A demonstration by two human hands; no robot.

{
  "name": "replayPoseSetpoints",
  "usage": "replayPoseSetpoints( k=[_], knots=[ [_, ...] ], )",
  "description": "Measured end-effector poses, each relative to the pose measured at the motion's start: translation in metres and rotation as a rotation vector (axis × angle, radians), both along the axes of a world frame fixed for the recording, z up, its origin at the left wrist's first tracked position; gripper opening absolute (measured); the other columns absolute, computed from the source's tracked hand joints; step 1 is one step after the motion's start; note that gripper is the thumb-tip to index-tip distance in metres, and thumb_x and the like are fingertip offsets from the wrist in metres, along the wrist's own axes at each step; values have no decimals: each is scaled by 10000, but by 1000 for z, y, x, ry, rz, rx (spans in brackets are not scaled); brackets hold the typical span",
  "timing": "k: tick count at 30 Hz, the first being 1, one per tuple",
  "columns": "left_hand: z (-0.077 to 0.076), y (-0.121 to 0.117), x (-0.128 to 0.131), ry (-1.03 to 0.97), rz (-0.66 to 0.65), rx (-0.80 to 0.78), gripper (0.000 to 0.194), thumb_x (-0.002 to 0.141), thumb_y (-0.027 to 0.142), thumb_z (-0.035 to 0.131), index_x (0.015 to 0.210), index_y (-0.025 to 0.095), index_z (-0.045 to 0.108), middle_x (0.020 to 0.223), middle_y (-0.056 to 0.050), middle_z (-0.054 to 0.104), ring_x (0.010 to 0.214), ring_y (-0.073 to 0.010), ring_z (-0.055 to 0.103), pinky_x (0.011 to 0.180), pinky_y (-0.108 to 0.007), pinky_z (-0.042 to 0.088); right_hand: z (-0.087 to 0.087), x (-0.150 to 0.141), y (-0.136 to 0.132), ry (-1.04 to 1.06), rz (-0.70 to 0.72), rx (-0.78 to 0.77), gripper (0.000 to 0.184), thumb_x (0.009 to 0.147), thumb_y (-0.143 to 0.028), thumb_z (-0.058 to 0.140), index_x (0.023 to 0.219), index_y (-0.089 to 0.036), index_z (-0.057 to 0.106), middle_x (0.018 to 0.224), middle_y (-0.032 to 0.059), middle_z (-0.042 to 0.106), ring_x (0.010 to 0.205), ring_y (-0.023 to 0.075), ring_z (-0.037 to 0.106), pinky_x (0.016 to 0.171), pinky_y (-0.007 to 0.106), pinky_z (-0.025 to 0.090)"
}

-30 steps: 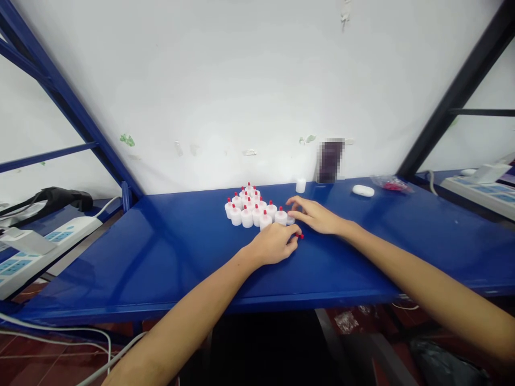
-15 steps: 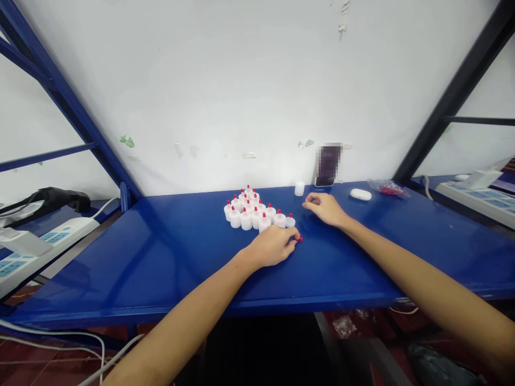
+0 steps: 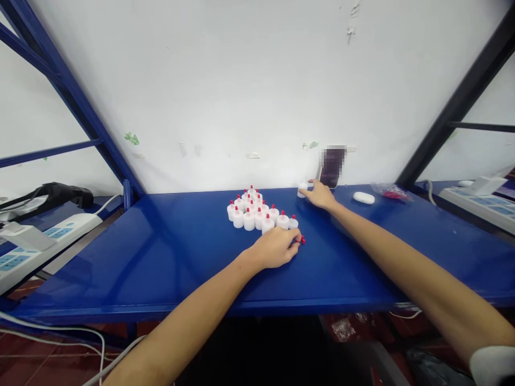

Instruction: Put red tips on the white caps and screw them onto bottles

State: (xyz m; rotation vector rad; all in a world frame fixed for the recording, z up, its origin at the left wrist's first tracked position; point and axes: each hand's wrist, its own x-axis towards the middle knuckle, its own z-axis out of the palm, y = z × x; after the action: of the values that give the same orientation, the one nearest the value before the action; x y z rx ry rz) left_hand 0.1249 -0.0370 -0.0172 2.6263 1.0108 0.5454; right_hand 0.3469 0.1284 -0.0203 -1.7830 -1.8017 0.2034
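Observation:
My left hand point(image 3: 277, 247) rests on the table with its fingers curled and the fingertips at small red caps point(image 3: 303, 240). Thumb and forefinger appear closed on a red cap there, partly hidden. My right hand point(image 3: 321, 195) reaches to the back of the table. Its thumb and forefinger are around a small white bottle point(image 3: 301, 191) that stands without a red cap. Left of centre, several white bottles with red tips point(image 3: 249, 219) stand upright in a cluster. A more see-through bottle point(image 3: 293, 222) stands at the cluster's right end, just beyond my left hand.
A phone point(image 3: 332, 166) leans against the wall behind my right hand. To the right lie a white oval case point(image 3: 363, 198) and a clear bag with red pieces point(image 3: 392, 193). Power strips point(image 3: 48, 244) flank the blue table point(image 3: 169, 268), beside metal posts.
My right hand has moved forward and left to the lone white bottle at the back. My left hand stays by the red caps. The view has shifted slightly.

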Motion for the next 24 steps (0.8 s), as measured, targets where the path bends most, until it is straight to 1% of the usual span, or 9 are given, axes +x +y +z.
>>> replayPoseSetpoints(
  k=[2,4,7,10,13,17,19,21,24],
  knots=[
    [1,-1,0,2,8,-4,100,935,218,539,992,167,604,752,-13,631,640,-152,592,592,-244,412,1,-6,3,-12,37,-6,581,844,-525,581,1260,-119,608,1065,179,704,956,301,645,824,371,451],
    [2,-2,0,-4,11,-6,99,948,242,528,990,173,585,766,-10,630,652,-152,591,607,-247,413,1,-11,-1,-19,79,-4,518,837,-510,595,1197,-139,638,989,138,718,894,274,650,788,344,448],
    [3,-3,0,-17,12,-6,101,963,263,510,989,180,561,773,-2,622,656,-147,587,620,-248,409,1,-13,-18,-40,152,-3,443,803,-488,635,1116,-175,654,908,81,717,809,235,637,717,306,431],
    [3,-3,0,-21,11,-6,99,963,273,506,982,185,549,770,3,613,651,-147,577,620,-253,404,1,-8,-38,-64,236,23,376,799,-503,634,996,-184,661,860,58,699,763,210,614,671,290,406],
    [2,-3,0,-35,11,-3,111,965,296,504,963,189,534,748,10,597,630,-145,559,601,-256,387,1,-1,-53,-17,256,48,385,791,-572,626,866,-195,650,752,22,654,683,185,579,631,285,384],
    [2,-3,0,-59,26,-9,137,972,326,496,939,194,512,686,32,562,582,-137,523,572,-255,357,3,4,-64,48,272,88,408,765,-611,647,792,-204,617,650,-20,561,606,158,509,602,284,358],
    [3,-3,-1,-72,16,-13,139,982,325,479,949,194,507,677,37,561,569,-134,514,571,-255,353,6,4,-66,95,272,146,384,781,-586,638,778,-204,603,627,-29,528,590,151,482,598,285,349],
    [4,-3,-1,-74,-5,-3,129,985,315,475,960,192,508,680,39,568,566,-130,516,574,-252,352,10,2,-69,124,254,240,335,799,-536,629,775,-204,594,605,-36,504,575,147,461,601,287,342],
    [6,-6,-1,-66,-51,39,106,971,297,504,959,193,522,664,49,560,552,-121,512,573,-246,345,18,-2,-78,171,249,362,211,792,-410,628,797,-203,593,603,-39,508,563,142,457,611,286,353]
  ],
)
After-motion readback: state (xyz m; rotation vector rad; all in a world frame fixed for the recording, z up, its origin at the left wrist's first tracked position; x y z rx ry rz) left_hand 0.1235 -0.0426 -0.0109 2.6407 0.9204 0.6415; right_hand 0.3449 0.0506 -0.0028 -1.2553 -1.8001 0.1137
